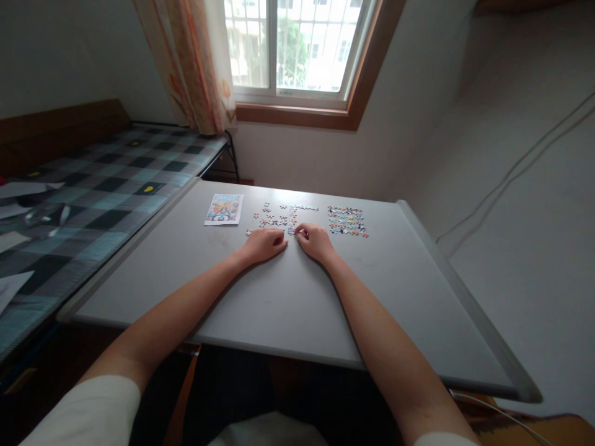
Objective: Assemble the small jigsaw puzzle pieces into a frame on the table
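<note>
My right hand (317,241) rests on the table with thumb and forefinger pinched on a small puzzle piece at the lower end of a joined strip of jigsaw pieces (292,217). That strip runs down and, at its top, to the right, forming a corner. Just left of it lies my left hand (264,245), its fingers curled closed on the tabletop; whatever they may hold is hidden. Loose puzzle pieces (274,221) are scattered beyond my left hand. A denser block of puzzle pieces (348,221) lies in rows to the right of my right hand.
A picture card (224,209) lies on the grey table (288,297), left of the pieces. Along the left stands a bed with a checked cover (153,161), papers on it. A window (297,49) and a curtain (195,68) are behind. Cables (511,167) hang along the right wall.
</note>
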{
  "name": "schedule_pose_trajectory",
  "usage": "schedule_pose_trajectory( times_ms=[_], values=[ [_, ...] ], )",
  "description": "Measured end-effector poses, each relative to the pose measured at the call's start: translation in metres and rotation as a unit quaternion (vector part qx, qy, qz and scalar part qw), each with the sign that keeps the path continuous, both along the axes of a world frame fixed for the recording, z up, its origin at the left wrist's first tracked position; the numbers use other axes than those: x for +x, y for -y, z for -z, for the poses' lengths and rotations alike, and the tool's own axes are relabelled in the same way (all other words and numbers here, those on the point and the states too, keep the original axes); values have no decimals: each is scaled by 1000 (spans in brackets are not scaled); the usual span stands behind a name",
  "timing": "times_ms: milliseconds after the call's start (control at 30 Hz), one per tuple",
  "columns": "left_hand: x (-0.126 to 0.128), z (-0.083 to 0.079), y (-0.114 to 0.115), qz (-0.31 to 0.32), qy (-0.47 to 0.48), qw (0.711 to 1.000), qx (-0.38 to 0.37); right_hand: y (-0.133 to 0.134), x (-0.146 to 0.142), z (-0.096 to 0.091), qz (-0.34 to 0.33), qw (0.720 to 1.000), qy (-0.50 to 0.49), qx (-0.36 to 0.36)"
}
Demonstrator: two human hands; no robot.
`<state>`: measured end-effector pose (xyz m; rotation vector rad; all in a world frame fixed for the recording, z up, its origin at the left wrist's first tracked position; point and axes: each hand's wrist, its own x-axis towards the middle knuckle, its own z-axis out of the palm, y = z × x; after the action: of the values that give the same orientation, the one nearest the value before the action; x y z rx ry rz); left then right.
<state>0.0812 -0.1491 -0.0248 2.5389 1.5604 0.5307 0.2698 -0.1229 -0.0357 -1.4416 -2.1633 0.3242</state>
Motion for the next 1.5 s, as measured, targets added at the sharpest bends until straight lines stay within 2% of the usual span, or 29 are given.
schedule_pose_trajectory(
  times_ms=[1500],
  values=[
    [0, 0, -1, 3, 6, 1000, -2, 0, 0, 0, 0, 1000, -4, 6]
  ],
)
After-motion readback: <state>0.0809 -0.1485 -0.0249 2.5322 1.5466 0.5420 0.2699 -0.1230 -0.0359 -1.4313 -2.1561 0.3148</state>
